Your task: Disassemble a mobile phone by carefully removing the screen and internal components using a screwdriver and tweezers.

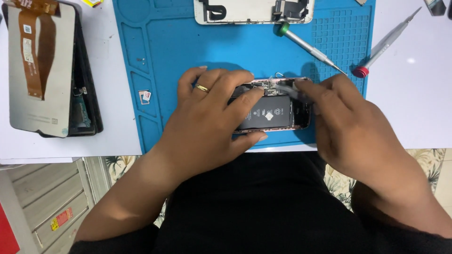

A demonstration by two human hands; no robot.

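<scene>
Two hands are set on one opened phone; the items are listed by their place relative to them.

- Left hand [214,115]: laid flat over the near end of the opened phone [275,110], fingers spread and thumb hooked on its near edge, apparently so that the body is pinned against slipping; a ring is worn.
- Right hand [351,124]: closed narrowly on a slim silver tool [282,88], the tip brought to the phone's far edge beside the left fingertips; whether tweezers or a driver cannot be told.
- Phone: held between both hands on the blue work mat [165,51], battery side up.
- Beyond the right hand: a green-capped screwdriver [308,45] and a red-capped screwdriver [386,44], laid within reach.
- Beyond both hands: a detached white screen assembly [254,11], set aside face down.
- Well left of the left hand: a second dismantled phone [47,70] on the desk [409,103].
</scene>
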